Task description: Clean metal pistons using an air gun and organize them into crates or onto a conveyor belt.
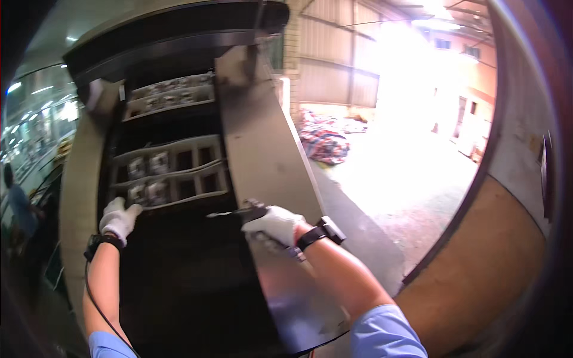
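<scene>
A white glove covers my left hand (pixel 120 218), its thumb spread from the fingers; it is beside the near left corner of a pale sectioned tray (pixel 167 203), and I cannot tell whether it touches. Several small greyish parts (pixel 158 192) sit in the left compartments of that tray; those on the right hold none. My right hand (pixel 273 225), also gloved, is closed around a dark hand tool with a slim pale nozzle, like an air blow gun (pixel 253 210). Its tip points left, over the black conveyor belt (pixel 191 268) on the near side of the tray.
Farther up the belt, another tray (pixel 170 106) with small parts lies beneath a dark machine hood (pixel 179 30). Metal side panels (pixel 271 143) flank the belt. Striped sacks (pixel 325 137) are heaped by a bright doorway. A person (pixel 22 206) is at the far left.
</scene>
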Demonstrator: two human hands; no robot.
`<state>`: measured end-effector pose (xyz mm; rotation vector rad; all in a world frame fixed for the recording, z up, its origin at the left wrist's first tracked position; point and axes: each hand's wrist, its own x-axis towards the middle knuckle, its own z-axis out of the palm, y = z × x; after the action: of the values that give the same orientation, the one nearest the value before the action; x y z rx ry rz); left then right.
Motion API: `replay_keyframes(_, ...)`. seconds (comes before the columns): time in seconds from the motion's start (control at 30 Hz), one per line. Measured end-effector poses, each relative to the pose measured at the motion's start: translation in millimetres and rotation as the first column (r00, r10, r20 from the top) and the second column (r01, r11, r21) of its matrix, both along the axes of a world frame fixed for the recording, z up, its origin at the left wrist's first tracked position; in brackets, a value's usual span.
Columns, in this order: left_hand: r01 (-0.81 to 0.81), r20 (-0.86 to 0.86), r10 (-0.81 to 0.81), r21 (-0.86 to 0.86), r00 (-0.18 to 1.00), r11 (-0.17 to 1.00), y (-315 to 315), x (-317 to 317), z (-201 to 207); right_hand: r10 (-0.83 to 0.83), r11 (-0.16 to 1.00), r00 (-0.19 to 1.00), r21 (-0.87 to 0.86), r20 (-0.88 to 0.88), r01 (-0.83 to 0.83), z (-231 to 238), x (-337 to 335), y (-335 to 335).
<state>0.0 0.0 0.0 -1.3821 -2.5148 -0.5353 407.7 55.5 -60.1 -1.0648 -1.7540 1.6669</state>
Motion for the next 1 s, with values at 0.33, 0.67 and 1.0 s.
replay_keyframes(0.33, 0.304, 0.416, -0.345, 0.164, 0.841, 0.939, 104.5, -39.4, -48.3, -0.134, 0.988, 0.974, -0.046, 0.183, 0.144, 35.3, 31.8, -8.8)
replay_keyframes(0.67, 0.016, 0.565, -0.403, 0.567, 0.72, 0.824, 98.7, 23.5, -50.1, -0.159, 0.987, 0.974, 0.032, 0.161, 0.156, 38.3, 30.3, -8.5)
replay_keyframes(1.0, -0.57, 0.552, -0.806, 0.6, -0.213, 0.561, 4.1, 82.9, -37.9, -0.311, 0.949, 0.948, -0.039, 0.065, 0.314, 40.0, 19.4, -8.7)
